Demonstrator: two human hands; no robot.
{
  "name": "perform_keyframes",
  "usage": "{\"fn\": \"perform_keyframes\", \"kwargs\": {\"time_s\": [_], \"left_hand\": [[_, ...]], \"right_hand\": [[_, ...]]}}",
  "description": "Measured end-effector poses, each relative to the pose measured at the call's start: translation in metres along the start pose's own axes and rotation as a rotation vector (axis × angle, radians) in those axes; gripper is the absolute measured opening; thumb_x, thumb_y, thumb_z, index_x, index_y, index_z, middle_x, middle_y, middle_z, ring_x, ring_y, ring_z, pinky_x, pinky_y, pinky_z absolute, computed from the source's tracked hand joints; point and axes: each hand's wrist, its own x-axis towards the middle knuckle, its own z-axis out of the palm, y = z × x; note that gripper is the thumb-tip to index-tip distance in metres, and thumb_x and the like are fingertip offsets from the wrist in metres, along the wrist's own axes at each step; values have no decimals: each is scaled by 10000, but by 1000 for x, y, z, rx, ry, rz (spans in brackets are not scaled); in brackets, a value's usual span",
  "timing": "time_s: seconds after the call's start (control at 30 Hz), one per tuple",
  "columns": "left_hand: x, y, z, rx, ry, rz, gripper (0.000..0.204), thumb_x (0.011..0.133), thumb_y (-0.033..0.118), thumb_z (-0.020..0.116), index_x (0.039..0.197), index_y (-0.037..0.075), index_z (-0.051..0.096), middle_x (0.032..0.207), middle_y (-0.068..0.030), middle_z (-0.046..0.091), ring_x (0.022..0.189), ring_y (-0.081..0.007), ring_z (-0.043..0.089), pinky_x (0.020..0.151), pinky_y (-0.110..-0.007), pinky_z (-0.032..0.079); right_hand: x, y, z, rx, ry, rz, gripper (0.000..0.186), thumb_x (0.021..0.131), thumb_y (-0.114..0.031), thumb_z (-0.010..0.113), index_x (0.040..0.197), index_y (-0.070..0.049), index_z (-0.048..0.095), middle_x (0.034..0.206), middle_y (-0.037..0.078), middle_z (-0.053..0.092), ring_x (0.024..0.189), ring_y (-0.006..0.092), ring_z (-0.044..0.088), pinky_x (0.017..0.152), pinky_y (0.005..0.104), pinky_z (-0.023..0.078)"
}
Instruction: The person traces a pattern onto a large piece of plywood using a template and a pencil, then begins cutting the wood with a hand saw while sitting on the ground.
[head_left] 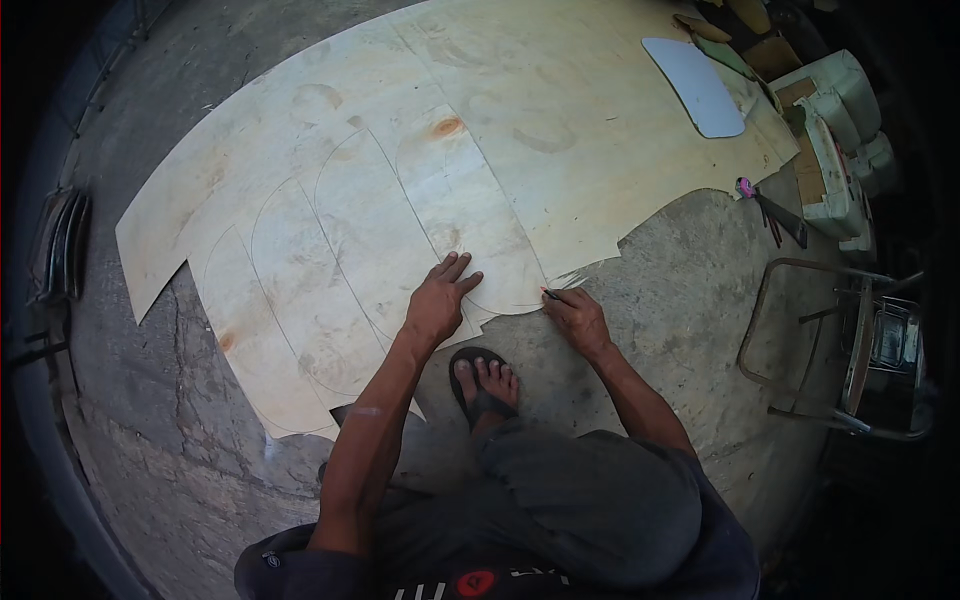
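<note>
A large sheet of thin plywood lies on the floor, with several long curved outlines drawn across it. My left hand presses on the sheet with its fingers spread, beside a paler, round-ended panel shape. Whether that shape is a separate piece lying on top, I cannot tell. In my right hand is a thin dark pencil, pinched by the fingers. Its tip meets the wood at the lower right corner of the panel shape, near the sheet's ragged edge.
My sandalled foot stands beside the near edge. A white rounded board rests at the sheet's far right. To the right are a hammer-like tool, pale green seats and a metal chair frame. Dark stacked items stand left.
</note>
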Motion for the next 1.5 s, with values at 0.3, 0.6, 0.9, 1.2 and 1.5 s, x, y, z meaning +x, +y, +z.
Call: {"fn": "perform_keyframes", "kwargs": {"time_s": [0.3, 0.6, 0.9, 1.2, 1.5], "left_hand": [[-1, -19, -13, 32, 93, -44, 403, 939, 93, 640, 1331, 173, 686, 1570, -83, 492, 1480, -303, 414, 1156, -395, 445], [-2, -23, -2, 84, 147, -17, 396, 938, 118, 649, 1329, 167, 691, 1557, -130, 500, 1467, -342, 426, 1197, -477, 364], [0, -23, -7, 56, 129, -24, 408, 927, 110, 661, 1328, 174, 696, 1550, -120, 511, 1472, -337, 422, 1193, -462, 372], [-1, -24, -1, 80, 133, -33, 417, 943, 98, 628, 1353, 163, 673, 1569, -131, 486, 1488, -335, 399, 1202, -475, 363], [-8, -20, 10, 11, 167, -54, 390, 1013, 112, 515, 1377, 145, 652, 1584, -132, 460, 1501, -350, 367, 1237, -443, 341]], "right_hand": [[20, -14, 25, 144, 58, 93, 290, 805, -97, 821, 1089, -62, 775, 1029, 99, 739, 946, 274, 705, 817, 381, 585], [18, -24, 33, 132, 127, 154, 341, 792, -125, 836, 1112, -37, 757, 1115, 123, 720, 1003, 304, 684, 869, 393, 572], [20, -30, 30, 80, 103, 157, 379, 800, -154, 834, 1159, -64, 749, 1136, 109, 711, 1000, 297, 668, 866, 392, 567], [24, -28, 32, 96, 116, 161, 390, 787, -164, 847, 1155, -70, 757, 1120, 102, 717, 992, 288, 672, 863, 388, 567], [21, -32, 32, 144, 158, 194, 372, 774, -138, 852, 1126, -50, 765, 1089, 119, 724, 984, 296, 680, 860, 384, 568]]}}
